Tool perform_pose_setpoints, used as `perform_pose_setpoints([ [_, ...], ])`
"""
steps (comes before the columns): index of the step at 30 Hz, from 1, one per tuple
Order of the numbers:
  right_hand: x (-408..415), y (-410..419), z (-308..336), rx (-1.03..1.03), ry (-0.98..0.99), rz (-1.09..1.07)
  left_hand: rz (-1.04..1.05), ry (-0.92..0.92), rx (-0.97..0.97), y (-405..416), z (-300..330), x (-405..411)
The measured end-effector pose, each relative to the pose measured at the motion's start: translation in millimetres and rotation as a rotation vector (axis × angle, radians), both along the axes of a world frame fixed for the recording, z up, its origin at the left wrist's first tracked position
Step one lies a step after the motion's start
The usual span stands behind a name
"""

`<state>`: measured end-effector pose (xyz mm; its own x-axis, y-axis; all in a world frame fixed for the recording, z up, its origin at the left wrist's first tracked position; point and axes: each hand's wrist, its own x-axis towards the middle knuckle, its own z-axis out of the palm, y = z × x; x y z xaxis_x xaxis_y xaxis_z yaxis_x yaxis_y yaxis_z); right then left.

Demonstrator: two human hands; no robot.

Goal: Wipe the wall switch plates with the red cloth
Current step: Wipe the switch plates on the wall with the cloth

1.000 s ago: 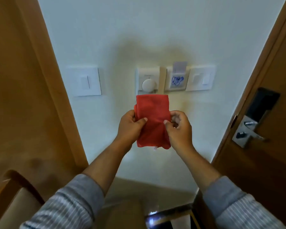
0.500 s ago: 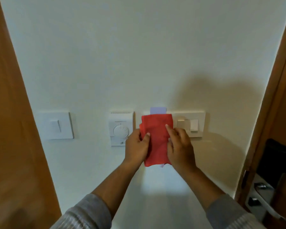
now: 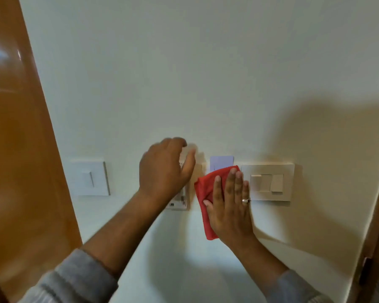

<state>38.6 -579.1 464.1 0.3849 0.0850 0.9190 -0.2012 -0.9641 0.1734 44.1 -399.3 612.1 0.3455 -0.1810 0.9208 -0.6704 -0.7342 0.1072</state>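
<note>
1. Three white plates show on the pale wall [image 3: 206, 73]: a single switch plate [image 3: 90, 177] at the left, a double switch plate [image 3: 268, 182] at the right, and between them a control plate [image 3: 179, 202] mostly hidden by a hand. Orange-brown wood panels [image 3: 20, 149] flank the wall on both sides.
2. A pale key card [image 3: 221, 162] stands up just above the cloth, between the two right-hand plates.
3. Left hand [image 3: 165, 169], blurred, reaches up over the control plate with fingers loosely curled, gripping nothing.
4. Right hand [image 3: 230, 206] lies flat with fingers spread, pressing the red cloth [image 3: 206, 193] against the wall; a ring [image 3: 246, 200] sits on one finger.
5. Cloth lies under the right palm, touching the double plate's left edge, its lower end hanging below the plates.
</note>
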Motion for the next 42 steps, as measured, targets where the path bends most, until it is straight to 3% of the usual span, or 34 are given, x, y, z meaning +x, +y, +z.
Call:
perform_pose_setpoints([
  [3, 12, -4, 11, -0.151, -0.032, -0.016, 0.101, -0.214, 0.112, 2, 32, 41],
  [6, 16, -12, 15, -0.267, -0.078, 0.021, 0.225, -0.227, 0.183, 4, 52, 76],
  [14, 23, -26, 19, -0.475, -0.124, 0.080, 0.238, -0.329, 0.123, -8, 53, 104],
  [22, 32, -11, 15, -0.337, -0.136, 0.020, 0.217, -0.363, 0.101, -11, 49, 105],
  [28, 22, -39, 14, -0.549, -0.103, 0.179, 0.253, -0.418, 0.113, -21, 43, 102],
  [35, 28, -16, 22, -0.376, -0.139, 0.049, 0.244, -0.359, 0.047, -23, 41, 101],
  [42, 17, -41, 10, -0.583, -0.082, 0.131, 0.249, -0.261, -0.065, -17, 43, 102],
])
